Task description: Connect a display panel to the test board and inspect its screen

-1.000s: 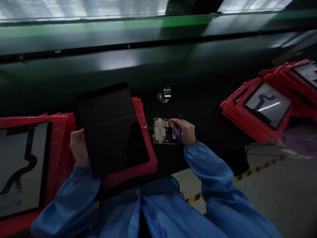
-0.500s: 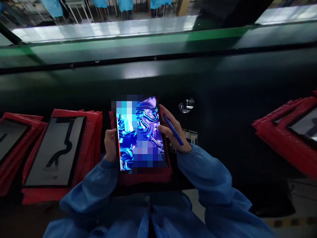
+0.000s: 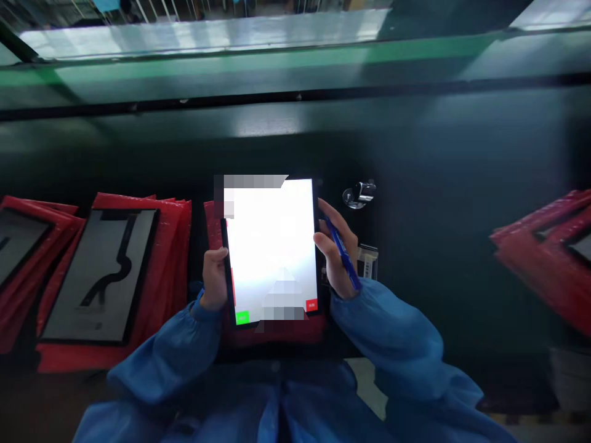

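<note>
A tablet (image 3: 272,246) with a lit, mostly white screen is held up in front of me. Its lower corners show a green and a red block, and parts of the picture are pixelated. My left hand (image 3: 215,278) grips the left edge, thumb at the rim. At the right edge, my right hand (image 3: 339,249) has its thumb on the border and its fingers behind. A blue pen (image 3: 342,253) lies across that hand, pointing back toward the wrist. Under the tablet lies red wrapping (image 3: 277,335), mostly covered.
To the left, a grey display panel (image 3: 99,277) with a black ribbon rests on stacked red sleeves (image 3: 170,264). More red sleeves (image 3: 545,252) lie at far right. A clear, shiny object (image 3: 359,194) and a small labelled piece (image 3: 368,263) sit right of the tablet.
The screen has gone from a blue and purple swirl picture to white with green and red corner blocks. Tablet and hands appear slightly further right in view.
</note>
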Available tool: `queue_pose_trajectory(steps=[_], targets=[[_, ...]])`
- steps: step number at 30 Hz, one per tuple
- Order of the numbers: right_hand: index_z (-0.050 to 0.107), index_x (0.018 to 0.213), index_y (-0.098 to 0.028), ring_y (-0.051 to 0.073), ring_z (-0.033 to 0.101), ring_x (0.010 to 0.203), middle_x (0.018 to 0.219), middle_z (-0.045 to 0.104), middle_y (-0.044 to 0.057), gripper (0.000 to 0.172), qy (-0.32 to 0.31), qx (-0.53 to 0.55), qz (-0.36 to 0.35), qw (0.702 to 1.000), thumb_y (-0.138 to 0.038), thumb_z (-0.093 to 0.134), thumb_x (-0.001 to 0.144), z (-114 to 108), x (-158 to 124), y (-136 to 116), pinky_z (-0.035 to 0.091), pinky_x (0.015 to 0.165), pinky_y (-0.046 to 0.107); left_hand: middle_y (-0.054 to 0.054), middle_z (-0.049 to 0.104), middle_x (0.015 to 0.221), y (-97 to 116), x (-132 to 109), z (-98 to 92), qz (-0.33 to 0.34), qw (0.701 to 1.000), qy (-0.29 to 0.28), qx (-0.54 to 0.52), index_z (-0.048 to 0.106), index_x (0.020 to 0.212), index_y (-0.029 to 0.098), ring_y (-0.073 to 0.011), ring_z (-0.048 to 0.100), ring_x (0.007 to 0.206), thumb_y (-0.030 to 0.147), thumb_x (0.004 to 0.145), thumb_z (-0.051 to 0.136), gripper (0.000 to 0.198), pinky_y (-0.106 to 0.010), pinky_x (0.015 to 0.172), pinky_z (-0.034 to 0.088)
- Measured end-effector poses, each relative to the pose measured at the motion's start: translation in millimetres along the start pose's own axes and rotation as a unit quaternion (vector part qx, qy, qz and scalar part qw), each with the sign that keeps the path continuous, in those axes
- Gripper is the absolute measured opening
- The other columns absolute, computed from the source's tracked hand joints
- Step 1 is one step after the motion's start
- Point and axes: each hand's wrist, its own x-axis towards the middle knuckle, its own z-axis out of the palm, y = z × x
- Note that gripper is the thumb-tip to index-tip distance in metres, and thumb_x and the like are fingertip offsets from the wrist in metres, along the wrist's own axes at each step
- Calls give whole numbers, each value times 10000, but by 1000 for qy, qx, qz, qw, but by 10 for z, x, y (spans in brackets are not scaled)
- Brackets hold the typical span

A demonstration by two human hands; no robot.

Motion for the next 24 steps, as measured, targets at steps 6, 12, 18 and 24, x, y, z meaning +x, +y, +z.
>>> queue_pose_trajectory(steps=[6,12,18,24], targets=[[538,1373,-248,235,699,769,905,723,55,495,60,-72,-28,995,-466,589,932,-72,137,11,595,664,398,-65,654,558,-3,55,-35,-51,997,-49,8,645,598,175,-208,593,489,340,710,489,253,-304,464,487],[659,1070,-210,201,705,738,816,735,41,329,-2,-276,-84,957,-503,533,986,-416,757,-302,528,701,325,-32,626,529,24,58,14,-55,997,-44,-10,562,549,202,-184,579,460,306,711,491,206,-288,456,489],[614,780,-178,147,540,513,598,582,8,360,-124,-463,-137,867,-388,469,1035,-406,965,-470,366,564,276,3,593,511,-35,156,-56,-12,999,-39,-29,547,567,201,-171,558,442,337,712,623,213,-278,450,461],[632,793,-172,144,534,599,649,585,21,318,-212,-480,-281,804,-288,472,1042,-233,556,-825,324,562,265,-3,601,522,-68,187,-63,-22,997,-47,-64,560,573,192,-175,550,459,316,699,628,189,-280,456,432]])
